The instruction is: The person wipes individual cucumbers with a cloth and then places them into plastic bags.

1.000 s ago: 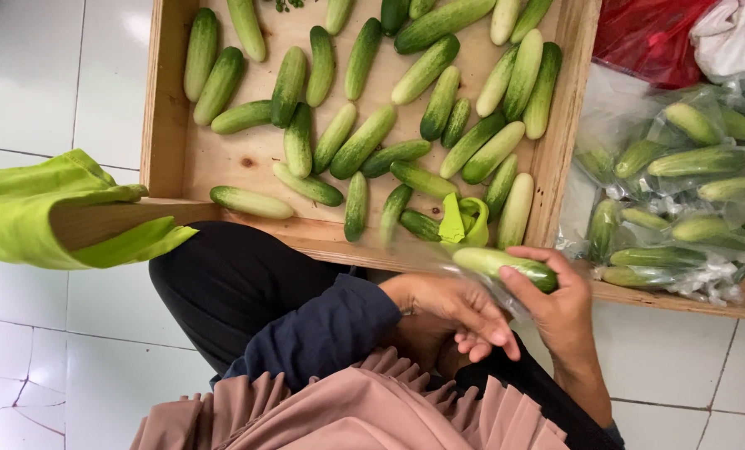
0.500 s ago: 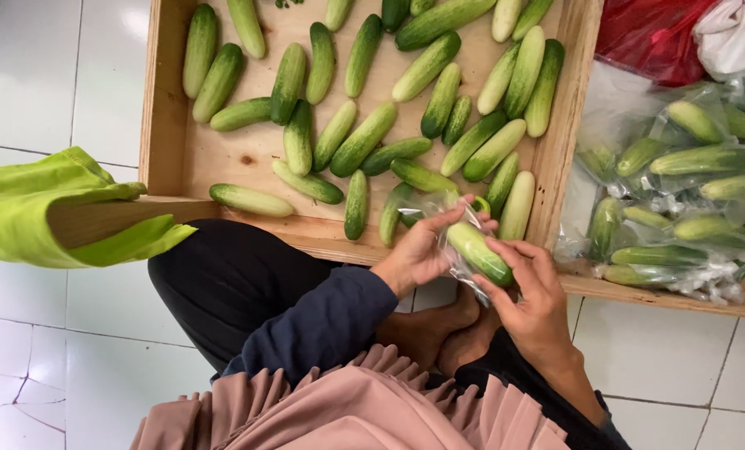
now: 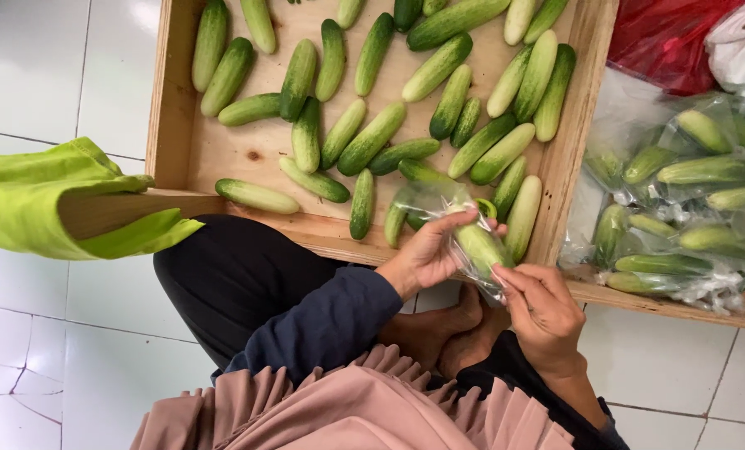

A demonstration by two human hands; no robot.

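Crowding the space just beyond the hands, loose cucumbers (image 3: 372,137) lie scattered across a shallow wooden tray (image 3: 175,108), its near rim running right behind the fingers. To the right of the grip, outside the tray wall, clear bags of packed cucumbers (image 3: 681,208) pile on a ledge, with a red bag (image 3: 656,42) above them. Off to the left, well apart, a lime-green cloth (image 3: 47,200) drapes over the tray's corner.

A thin clear bag (image 3: 426,200) is hard to trace (its film nearly vanishes against the wood), and how far its mouth opens cannot be told. The tray's far end is cut off.

Between the two hands sits a pale green cucumber (image 3: 481,246), wrapped in that film. The left hand (image 3: 426,254) pinches the bag's edge above it; the right hand (image 3: 543,312) grips plastic and cucumber from below.
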